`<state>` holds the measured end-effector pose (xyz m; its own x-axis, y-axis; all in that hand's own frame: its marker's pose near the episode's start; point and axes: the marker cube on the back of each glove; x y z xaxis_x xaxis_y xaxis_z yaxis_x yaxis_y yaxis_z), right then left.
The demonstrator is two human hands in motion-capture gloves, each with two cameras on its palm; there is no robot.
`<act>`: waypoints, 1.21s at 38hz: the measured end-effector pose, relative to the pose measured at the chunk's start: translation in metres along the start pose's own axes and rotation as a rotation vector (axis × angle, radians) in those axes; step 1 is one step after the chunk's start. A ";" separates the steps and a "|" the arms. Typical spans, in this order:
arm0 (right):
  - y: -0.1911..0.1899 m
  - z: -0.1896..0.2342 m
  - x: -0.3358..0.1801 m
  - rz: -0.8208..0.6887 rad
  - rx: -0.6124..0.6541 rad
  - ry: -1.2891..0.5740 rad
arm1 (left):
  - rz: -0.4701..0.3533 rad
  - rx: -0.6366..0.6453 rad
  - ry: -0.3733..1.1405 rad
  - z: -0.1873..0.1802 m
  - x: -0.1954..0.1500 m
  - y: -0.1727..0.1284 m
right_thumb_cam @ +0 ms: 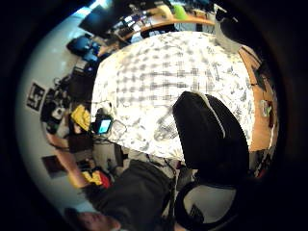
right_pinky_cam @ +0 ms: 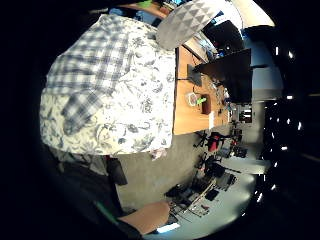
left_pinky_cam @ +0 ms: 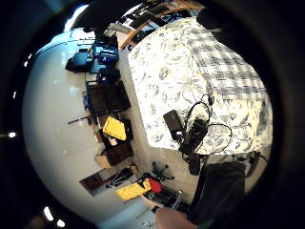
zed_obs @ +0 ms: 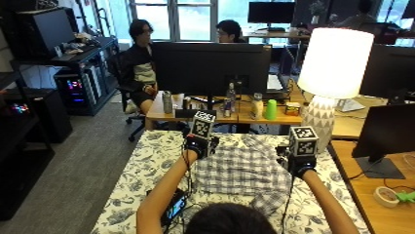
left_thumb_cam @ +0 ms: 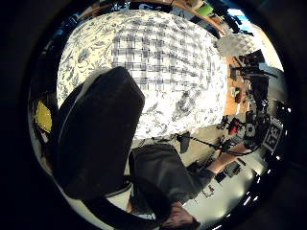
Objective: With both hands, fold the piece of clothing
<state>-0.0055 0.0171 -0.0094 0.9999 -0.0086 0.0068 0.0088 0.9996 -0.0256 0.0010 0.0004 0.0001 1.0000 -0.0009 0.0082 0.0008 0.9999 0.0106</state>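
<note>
A grey-and-white plaid shirt (zed_obs: 243, 170) lies spread flat on the floral tablecloth (zed_obs: 139, 180), one sleeve reaching toward the front edge. My left hand (zed_obs: 198, 145) hovers over the shirt's far left corner and my right hand (zed_obs: 299, 163) over its right edge. Both are lifted off the cloth and hold nothing. From the palms the shirt (left_thumb_cam: 163, 52) (right_thumb_cam: 159, 77) (left_pinky_cam: 228, 71) (right_pinky_cam: 95, 65) shows whole, well below the hands. A gloved thumb (left_thumb_cam: 96, 134) sticks out in the left thumb-side view, and another thumb (right_thumb_cam: 211, 134) in the right one.
A small device with cables (zed_obs: 174, 207) lies at the table's front left. A large white lamp (zed_obs: 334, 63) stands at the far right corner and a dark monitor (zed_obs: 211, 68) behind the table. A wooden desk (zed_obs: 363, 204) with a tape roll (zed_obs: 387, 195) adjoins on the right.
</note>
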 end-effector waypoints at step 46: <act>0.005 0.018 0.003 0.000 -0.103 -0.040 | 0.212 0.071 0.030 0.097 0.053 -0.026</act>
<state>-0.0028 0.0225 0.0084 0.9989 -0.0052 0.0469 0.0111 0.9917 -0.1280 0.0536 -0.0266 0.0970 0.9775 0.2106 -0.0125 -0.2089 0.9745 0.0822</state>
